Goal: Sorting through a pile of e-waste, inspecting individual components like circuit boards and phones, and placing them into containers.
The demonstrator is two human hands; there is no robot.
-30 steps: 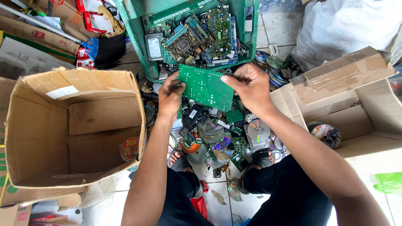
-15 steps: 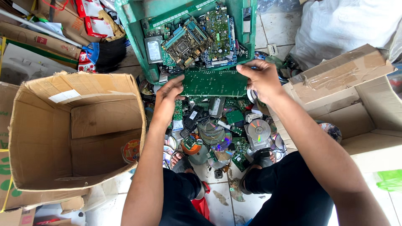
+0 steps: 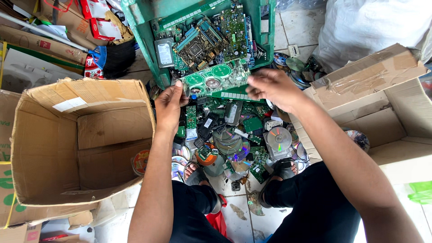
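Tiled floor strewn with discs and scrap boards lies beneath both hands, where the left hand and right hand pinch a green circuit board, now flipped edge-on, before the green crate.

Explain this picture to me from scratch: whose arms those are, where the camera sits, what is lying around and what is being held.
The camera is worn on a person's head and looks straight down, so the two bare arms are that person's own. The left hand and the right hand hold a green circuit board between them by its ends, above the floor. Just beyond it stands a green plastic crate filled with more circuit boards and a metal drive. Below the hands, on the tiled floor, lies a heap of shiny discs and small green board pieces, with the person's sandalled feet at its edge. An open, nearly empty cardboard box sits to the left, another cardboard box to the right.
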